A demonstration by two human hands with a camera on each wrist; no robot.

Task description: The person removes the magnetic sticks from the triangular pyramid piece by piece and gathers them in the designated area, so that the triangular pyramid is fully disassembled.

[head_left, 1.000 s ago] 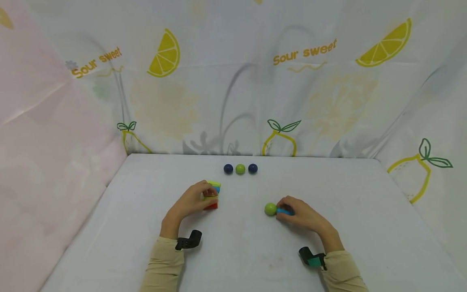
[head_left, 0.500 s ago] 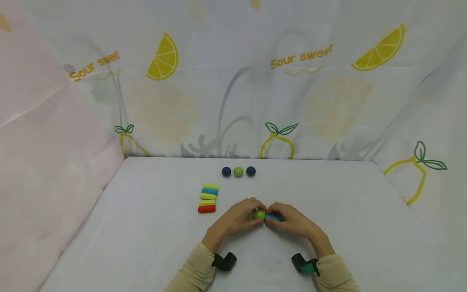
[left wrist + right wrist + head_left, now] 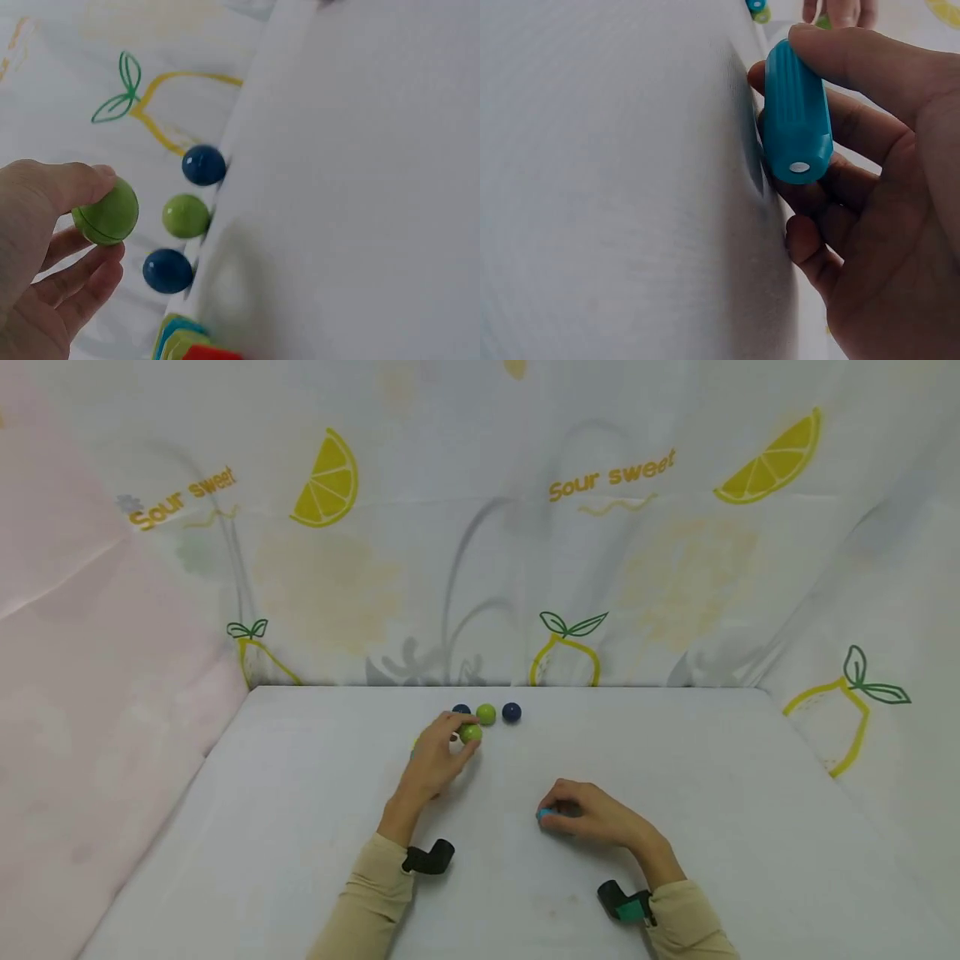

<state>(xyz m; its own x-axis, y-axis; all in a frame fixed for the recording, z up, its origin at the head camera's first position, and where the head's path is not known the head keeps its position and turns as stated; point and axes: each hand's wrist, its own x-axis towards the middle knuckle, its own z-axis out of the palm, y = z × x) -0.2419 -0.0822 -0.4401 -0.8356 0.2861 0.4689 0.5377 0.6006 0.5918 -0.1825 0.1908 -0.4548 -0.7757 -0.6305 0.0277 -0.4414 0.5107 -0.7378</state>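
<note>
The left hand [image 3: 435,758] pinches a green ball [image 3: 470,733] in a fingertip grip just before the row of balls [image 3: 486,713] at the desk's [image 3: 300,827] far edge, while the right hand [image 3: 592,817] curls round a teal stick [image 3: 796,112], low over the desk.

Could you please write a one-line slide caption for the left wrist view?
Left hand holds a green ball beside a blue-green-blue row of balls.
</note>
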